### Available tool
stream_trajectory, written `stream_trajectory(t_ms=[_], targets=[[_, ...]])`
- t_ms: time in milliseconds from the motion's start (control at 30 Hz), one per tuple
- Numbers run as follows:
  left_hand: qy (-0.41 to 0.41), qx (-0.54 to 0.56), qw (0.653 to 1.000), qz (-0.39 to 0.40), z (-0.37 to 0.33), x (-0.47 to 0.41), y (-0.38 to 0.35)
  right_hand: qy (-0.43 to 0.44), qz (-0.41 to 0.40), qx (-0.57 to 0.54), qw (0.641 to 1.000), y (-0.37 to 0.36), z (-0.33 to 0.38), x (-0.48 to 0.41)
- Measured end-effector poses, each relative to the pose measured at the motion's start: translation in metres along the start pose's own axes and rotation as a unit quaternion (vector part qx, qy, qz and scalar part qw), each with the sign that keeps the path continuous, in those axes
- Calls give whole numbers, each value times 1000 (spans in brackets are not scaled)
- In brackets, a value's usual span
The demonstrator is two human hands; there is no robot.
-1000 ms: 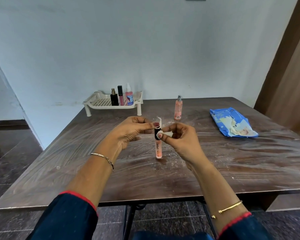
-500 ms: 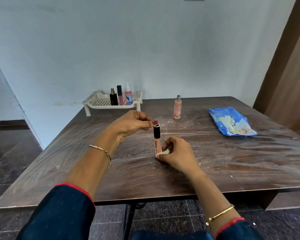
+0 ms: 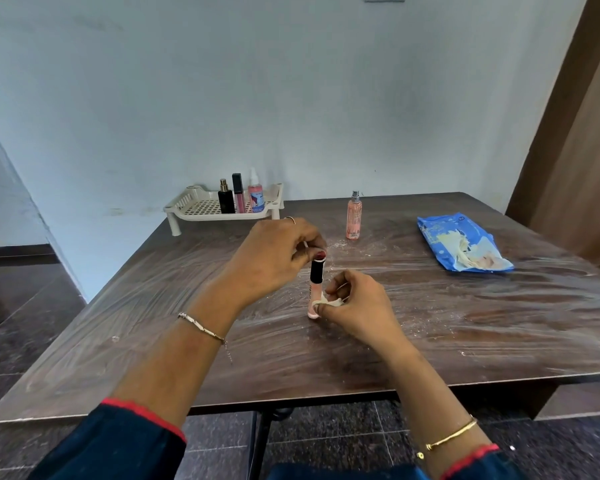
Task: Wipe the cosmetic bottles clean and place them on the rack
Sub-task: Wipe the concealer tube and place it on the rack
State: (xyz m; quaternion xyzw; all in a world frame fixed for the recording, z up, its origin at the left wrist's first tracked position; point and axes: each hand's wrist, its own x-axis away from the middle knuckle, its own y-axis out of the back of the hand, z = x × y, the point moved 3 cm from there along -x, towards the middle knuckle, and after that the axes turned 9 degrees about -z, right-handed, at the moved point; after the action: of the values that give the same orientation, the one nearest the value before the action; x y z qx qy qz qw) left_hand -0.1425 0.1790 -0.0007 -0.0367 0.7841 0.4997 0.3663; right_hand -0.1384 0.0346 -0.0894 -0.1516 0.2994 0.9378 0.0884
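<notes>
**Condition.** The black cap of a slim pink tube (image 3: 315,289) is pinched from above by the fingers (image 3: 302,251) of the left hand (image 3: 274,258). The tube is held upright with its base on the counter (image 3: 153,306). A small white wipe (image 3: 330,301) is gripped in the curled right hand (image 3: 357,303) and pressed against the lower part of the tube, just above the base.

**Surroundings.** A rack (image 3: 194,206) is noted well beyond the left fingers. Three bottles (image 3: 238,197) are stood at its right end. A pink spray bottle (image 3: 354,216) stands on the counter beyond the right fingers, well apart, and is not yet racked. A blue packet (image 3: 465,244) lies far to the right of the right fingers. White residue (image 3: 340,243) is seen on the counter around both hands.

**Risks, as judged.**
- The tube is narrow and is steadied by the cap alone. It could be tipped, or pulled out of the pinch, by a sideways push from the wipe.
- The cap could be loosened if the body is turned under the wipe.
- The cleaned base is likely to be soiled again by the residue if it is dragged or set back down there.
- The three bottles are grouped closely, so one could be knocked over when the tube is set in beside them.
</notes>
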Motion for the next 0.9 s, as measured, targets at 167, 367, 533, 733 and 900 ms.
stream_trajectory(t_ms=[167, 367, 533, 733, 900], targets=[[6, -31, 999, -6, 0, 3, 0, -4, -14, -50, 999, 4, 3, -2], [63, 36, 997, 5, 11, -1, -2, 1, -63, -191, 980, 16, 19, -8], [94, 90, 991, 17, 16, -1, -1, 24, -82, -240, 967, 15, 24, -13], [107, 127, 986, 34, 18, 3, 1, 4, -23, -199, 980, -5, 0, -5], [109, 118, 987, 16, 20, 9, 2, 9, 42, -58, 997, -15, -13, -2]])
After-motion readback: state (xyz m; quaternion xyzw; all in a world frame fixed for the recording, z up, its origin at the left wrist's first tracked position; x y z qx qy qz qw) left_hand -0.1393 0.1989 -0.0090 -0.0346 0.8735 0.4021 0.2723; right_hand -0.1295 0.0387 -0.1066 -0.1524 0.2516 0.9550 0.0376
